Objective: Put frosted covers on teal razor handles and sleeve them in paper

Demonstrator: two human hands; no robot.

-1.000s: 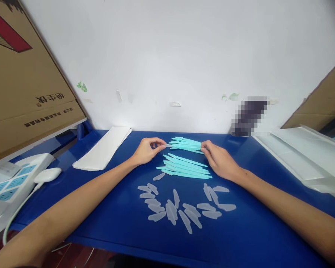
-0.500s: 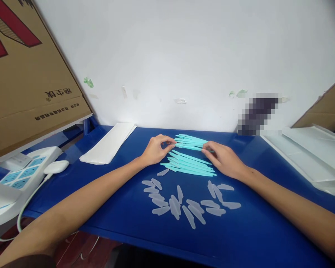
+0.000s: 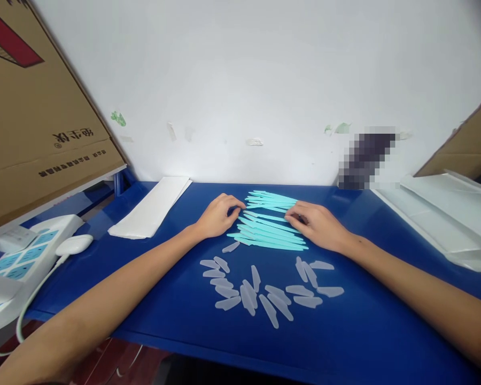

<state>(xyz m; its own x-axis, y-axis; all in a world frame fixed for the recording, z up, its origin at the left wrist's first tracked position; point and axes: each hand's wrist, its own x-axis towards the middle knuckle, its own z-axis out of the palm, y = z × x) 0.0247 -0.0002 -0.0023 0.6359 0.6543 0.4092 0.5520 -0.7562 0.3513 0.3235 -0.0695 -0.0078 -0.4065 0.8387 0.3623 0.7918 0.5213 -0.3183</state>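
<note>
Turquoise eyebrow razors lie side by side on the blue table in two groups, a back group (image 3: 268, 199) and a front group (image 3: 270, 235). Between the groups is a single eyebrow razor (image 3: 266, 216), lying crosswise. My left hand (image 3: 219, 215) has its thumb and index finger pinched at the left end of that razor. At the other end, the fingers of my right hand (image 3: 318, 223) are closed around the handle tip, partly hiding it. Several translucent blade caps (image 3: 278, 295) are scattered nearer to me, and one cap (image 3: 231, 247) lies beside the front group.
A folded white sheet (image 3: 150, 208) lies on the left, near a white power strip (image 3: 70, 222) with a plugged-in charger (image 3: 74, 244). Clear plastic packaging (image 3: 444, 219) is at the right. A large cardboard box (image 3: 44, 117) leans at the left, and a white wall (image 3: 224, 80) closes off the back.
Both hands have moved slightly toward me, bringing the single razor away from the back group toward the front group. The view has shifted a little; the caps stay in place.
</note>
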